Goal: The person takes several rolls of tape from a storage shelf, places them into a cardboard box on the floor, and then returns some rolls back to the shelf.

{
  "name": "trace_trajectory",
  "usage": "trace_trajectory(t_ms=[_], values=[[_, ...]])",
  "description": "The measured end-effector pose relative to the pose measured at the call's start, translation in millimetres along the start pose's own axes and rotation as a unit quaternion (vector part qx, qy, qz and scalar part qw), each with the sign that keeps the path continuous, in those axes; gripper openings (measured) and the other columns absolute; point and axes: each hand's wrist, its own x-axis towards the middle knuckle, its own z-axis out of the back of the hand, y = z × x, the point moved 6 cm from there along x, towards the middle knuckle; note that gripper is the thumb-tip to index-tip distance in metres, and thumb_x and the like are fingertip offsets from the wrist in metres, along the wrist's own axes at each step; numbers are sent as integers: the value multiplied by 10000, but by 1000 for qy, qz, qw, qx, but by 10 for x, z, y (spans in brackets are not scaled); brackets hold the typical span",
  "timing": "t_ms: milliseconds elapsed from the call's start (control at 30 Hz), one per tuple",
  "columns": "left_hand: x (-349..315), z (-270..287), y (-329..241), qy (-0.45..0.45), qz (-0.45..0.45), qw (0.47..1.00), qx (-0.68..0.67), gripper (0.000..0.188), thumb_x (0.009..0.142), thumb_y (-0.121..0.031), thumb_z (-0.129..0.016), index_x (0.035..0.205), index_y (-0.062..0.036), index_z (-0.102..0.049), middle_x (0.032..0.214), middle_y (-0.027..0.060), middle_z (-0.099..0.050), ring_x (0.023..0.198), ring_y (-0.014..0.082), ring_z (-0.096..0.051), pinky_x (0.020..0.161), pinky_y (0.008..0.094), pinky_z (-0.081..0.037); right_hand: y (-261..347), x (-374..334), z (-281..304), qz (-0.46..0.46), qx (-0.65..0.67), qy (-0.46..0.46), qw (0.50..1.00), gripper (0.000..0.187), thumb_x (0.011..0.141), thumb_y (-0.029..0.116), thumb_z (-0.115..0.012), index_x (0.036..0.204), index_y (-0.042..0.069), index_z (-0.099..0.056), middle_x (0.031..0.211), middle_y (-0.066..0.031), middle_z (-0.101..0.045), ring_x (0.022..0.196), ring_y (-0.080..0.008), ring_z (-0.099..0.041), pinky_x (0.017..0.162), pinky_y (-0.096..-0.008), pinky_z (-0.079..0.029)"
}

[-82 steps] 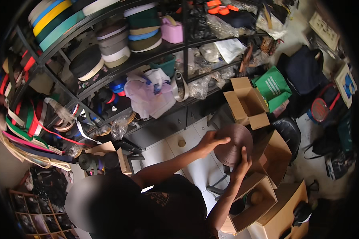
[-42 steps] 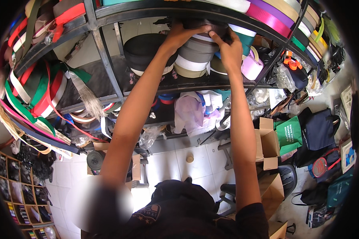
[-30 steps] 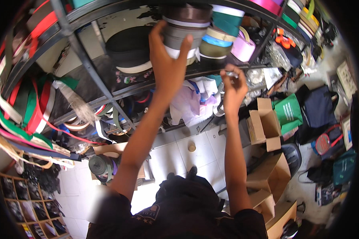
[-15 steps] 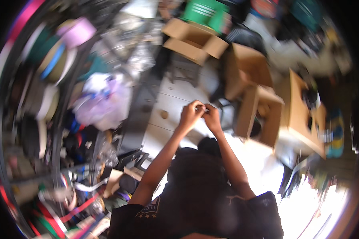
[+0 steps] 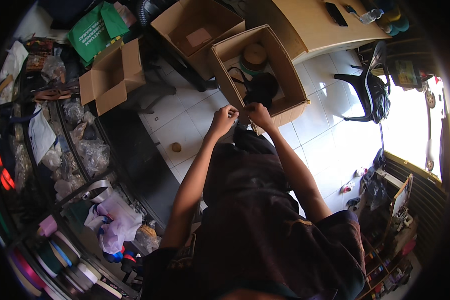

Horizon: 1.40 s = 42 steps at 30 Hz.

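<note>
Grip: left hand (image 5: 226, 120) and right hand (image 5: 258, 116) are hovering near each other, half-curled; cannot tell whether either is grasping anything. Dark round bundle (image 5: 265, 86) is lying in carton (image 5: 286, 70) just beyond right hand. Possible fault: looping strap (image 5: 242, 75) snagging that hand.

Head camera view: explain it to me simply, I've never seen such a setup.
There is no machine, only a person's two bare hands. A wide fisheye camera worn on the head looks down, so straight edges bend near the rim. The left hand and right hand are close together, fingers curled, near the open cardboard box, which has a brown roll inside. Whether they pinch something small, I cannot tell. On the wooden table lie a dark phone-like slab and a clear bottle.
</note>
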Motion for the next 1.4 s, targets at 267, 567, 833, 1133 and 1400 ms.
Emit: trace_trajectory(t_ms=[267,567,833,1133,1400], values=[[411,-491,162,107,-17,992,63,226,887,-173,-621,1022,7,-643,968,151,-700,839,276,-689,740,361,-514,-304,63,-26,-86,-71,11,994,252,795,231,-660,928,26,-723,868,-215,-691,867,-393,-667,770,-454,-530],[995,-536,72,342,127,921,139,248,886,-215,-623,927,30,-635,816,215,-678,722,337,-683,681,421,-524,-142,139,-52,-114,-164,7,980,213,820,243,-624,906,53,-666,844,-198,-684,842,-382,-666,754,-493,-526],[1860,-541,140,417,220,879,72,312,966,-181,-504,1089,105,-483,752,249,-676,571,345,-693,448,361,-573,-800,378,-401,-284,-99,-18,954,245,813,187,-562,912,-4,-678,881,-257,-677,876,-396,-672,763,-487,-542],[2362,-650,480,399,-45,847,349,265,859,-217,-624,938,35,-646,933,261,-677,996,396,-634,886,463,-488,-705,674,-505,-376,44,-31,925,375,778,176,-618,1104,-9,-623,1083,-272,-640,1072,-391,-608,899,-456,-502],[2492,-616,487,415,35,837,356,265,858,-232,-626,965,5,-674,937,236,-686,956,390,-650,868,441,-503,-1267,934,-39,-415,48,-281,864,909,708,86,-785,1433,4,-242,1313,-278,-455,1219,-436,-473,1014,-461,-434]])
